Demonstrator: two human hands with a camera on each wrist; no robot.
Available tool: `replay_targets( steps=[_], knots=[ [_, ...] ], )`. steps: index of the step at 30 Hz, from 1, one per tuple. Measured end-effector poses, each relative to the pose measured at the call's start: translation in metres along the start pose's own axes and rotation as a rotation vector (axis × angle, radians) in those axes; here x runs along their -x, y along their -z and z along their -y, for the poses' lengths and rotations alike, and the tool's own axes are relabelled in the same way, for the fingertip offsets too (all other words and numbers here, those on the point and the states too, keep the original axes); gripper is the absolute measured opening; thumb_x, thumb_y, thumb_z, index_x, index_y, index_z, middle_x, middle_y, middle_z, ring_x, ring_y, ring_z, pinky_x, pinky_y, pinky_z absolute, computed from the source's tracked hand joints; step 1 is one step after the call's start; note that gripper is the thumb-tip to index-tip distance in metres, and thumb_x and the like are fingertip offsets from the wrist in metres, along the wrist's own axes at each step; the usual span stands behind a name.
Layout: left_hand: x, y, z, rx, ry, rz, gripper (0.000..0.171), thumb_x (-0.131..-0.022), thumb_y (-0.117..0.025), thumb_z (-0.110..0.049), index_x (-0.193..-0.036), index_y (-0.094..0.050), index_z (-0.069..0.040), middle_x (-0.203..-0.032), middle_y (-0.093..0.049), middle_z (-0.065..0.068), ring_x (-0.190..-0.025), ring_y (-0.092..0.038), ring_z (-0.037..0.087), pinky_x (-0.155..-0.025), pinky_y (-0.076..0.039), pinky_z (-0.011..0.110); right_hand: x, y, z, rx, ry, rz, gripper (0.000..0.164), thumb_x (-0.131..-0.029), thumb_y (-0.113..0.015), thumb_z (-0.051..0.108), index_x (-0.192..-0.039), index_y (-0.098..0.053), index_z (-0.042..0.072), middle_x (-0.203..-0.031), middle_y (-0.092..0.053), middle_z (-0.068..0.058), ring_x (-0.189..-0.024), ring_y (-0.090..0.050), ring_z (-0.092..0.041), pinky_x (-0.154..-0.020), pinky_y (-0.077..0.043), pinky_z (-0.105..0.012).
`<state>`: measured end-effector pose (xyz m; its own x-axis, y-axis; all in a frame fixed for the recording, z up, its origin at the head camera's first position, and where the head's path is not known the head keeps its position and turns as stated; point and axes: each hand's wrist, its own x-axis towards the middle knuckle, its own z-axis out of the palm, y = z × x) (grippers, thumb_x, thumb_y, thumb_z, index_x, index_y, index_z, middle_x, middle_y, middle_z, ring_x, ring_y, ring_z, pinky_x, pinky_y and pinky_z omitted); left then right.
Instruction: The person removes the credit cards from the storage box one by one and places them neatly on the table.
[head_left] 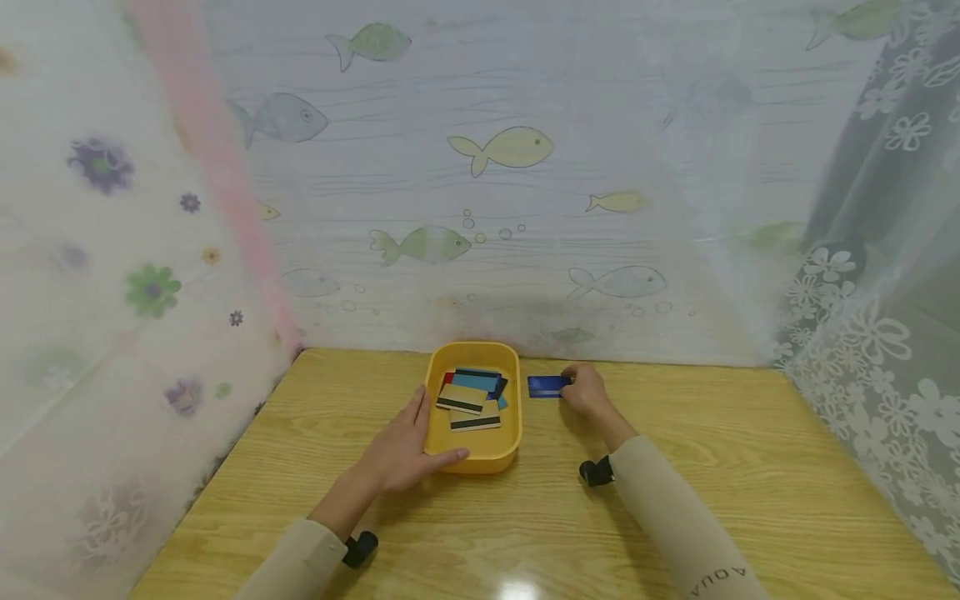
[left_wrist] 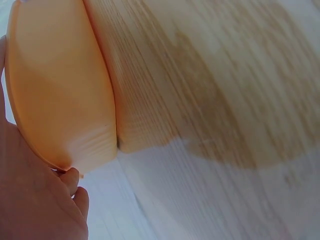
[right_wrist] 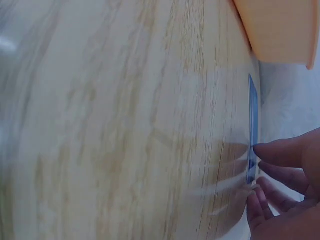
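Left hand (head_left: 408, 454) rests against the left and near side of the yellow tray (head_left: 438, 367), fingers straight, thumb along the front rim; nothing curled around it. In the left wrist view the palm (left_wrist: 35, 195) lies against the tray's outer wall (left_wrist: 60, 85). The tray sits mid-worktop (head_left: 750, 467) near the back curtain and holds a loose pile of cards (head_left: 472, 398): tan ones with black stripes, blue ones behind. Just right of the tray, apart from it, a blue card (head_left: 547, 386) lies flat on the worktop. Right hand (head_left: 587, 392) pinches the card's right end; the right wrist view shows fingertips (right_wrist: 272, 150) on the card's edge (right_wrist: 253, 115).
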<state>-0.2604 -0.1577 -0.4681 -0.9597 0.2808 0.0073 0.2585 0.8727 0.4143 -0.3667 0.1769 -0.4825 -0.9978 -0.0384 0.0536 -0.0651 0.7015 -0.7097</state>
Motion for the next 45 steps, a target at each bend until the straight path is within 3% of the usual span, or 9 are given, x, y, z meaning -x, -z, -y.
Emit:
replay_targets(
  steps=[11, 20, 24, 28, 31, 38, 45],
  knots=[
    [0.0, 0.001, 0.0, -0.005, -0.003, -0.002, 0.123, -0.084, -0.057, -0.082, -0.164, -0.004, -0.005, -0.172, -0.004, 0.015, -0.154, -0.021, 0.038, -0.122, -0.027, 0.054, -0.002, -0.001, -0.002, 0.007, -0.002, -0.01, 0.04, -0.086, -0.059, -0.006, -0.125, -0.064, -0.015, -0.131, -0.06, -0.033, -0.128, -0.053, -0.048, -0.103, -0.048, -0.054],
    [0.001, 0.001, -0.001, -0.009, -0.001, -0.004, 0.123, -0.084, -0.056, -0.083, -0.164, -0.004, -0.005, -0.172, -0.004, 0.014, -0.155, -0.021, 0.038, -0.122, -0.027, 0.054, -0.001, -0.001, -0.005, 0.012, 0.023, -0.065, 0.037, -0.082, -0.062, -0.004, -0.117, -0.069, -0.014, -0.121, -0.066, -0.031, -0.118, -0.059, -0.047, -0.096, -0.053, -0.05],
    [0.0, 0.001, -0.002, -0.011, 0.006, 0.002, 0.123, -0.084, -0.056, -0.083, -0.164, -0.004, -0.006, -0.172, -0.004, 0.014, -0.155, -0.02, 0.037, -0.122, -0.026, 0.055, 0.009, 0.004, 0.002, -0.053, -0.038, -0.044, 0.04, -0.088, -0.06, -0.006, -0.126, -0.064, -0.014, -0.132, -0.06, -0.033, -0.127, -0.054, -0.048, -0.099, -0.05, -0.054],
    [0.001, 0.001, -0.003, -0.005, 0.008, 0.003, 0.123, -0.084, -0.056, -0.082, -0.164, -0.004, -0.005, -0.172, -0.004, 0.014, -0.155, -0.02, 0.037, -0.122, -0.026, 0.055, 0.012, 0.008, 0.005, -0.123, -0.069, -0.014, 0.043, -0.093, -0.06, -0.005, -0.136, -0.058, -0.01, -0.143, -0.053, -0.031, -0.131, -0.052, -0.046, -0.09, -0.053, -0.047],
    [0.002, 0.003, -0.004, 0.001, 0.008, 0.003, 0.122, -0.085, -0.057, -0.081, -0.164, -0.004, -0.005, -0.172, -0.003, 0.014, -0.155, -0.02, 0.038, -0.122, -0.026, 0.054, 0.013, 0.013, 0.007, -0.136, -0.054, 0.016, 0.045, -0.095, -0.059, -0.003, -0.14, -0.055, -0.01, -0.148, -0.048, -0.03, -0.13, -0.052, -0.046, -0.087, -0.052, -0.046],
    [0.001, 0.003, -0.002, -0.003, 0.007, 0.002, 0.123, -0.085, -0.057, -0.082, -0.164, -0.002, -0.005, -0.172, -0.001, 0.012, -0.155, -0.02, 0.038, -0.122, -0.026, 0.054, 0.022, 0.025, 0.02, -0.117, -0.036, 0.048, 0.046, -0.099, -0.061, 0.003, -0.142, -0.052, -0.01, -0.149, -0.046, -0.029, -0.133, -0.046, -0.048, -0.101, -0.049, -0.056],
    [0.001, 0.002, -0.001, -0.002, -0.007, 0.0, 0.123, -0.085, -0.056, -0.082, -0.164, -0.002, -0.005, -0.172, -0.002, 0.013, -0.155, -0.02, 0.038, -0.122, -0.026, 0.054, 0.033, 0.033, 0.026, -0.124, 0.006, 0.074, 0.047, -0.101, -0.062, 0.009, -0.143, -0.051, -0.008, -0.148, -0.047, -0.029, -0.134, -0.045, -0.048, -0.1, -0.049, -0.056]
  ],
)
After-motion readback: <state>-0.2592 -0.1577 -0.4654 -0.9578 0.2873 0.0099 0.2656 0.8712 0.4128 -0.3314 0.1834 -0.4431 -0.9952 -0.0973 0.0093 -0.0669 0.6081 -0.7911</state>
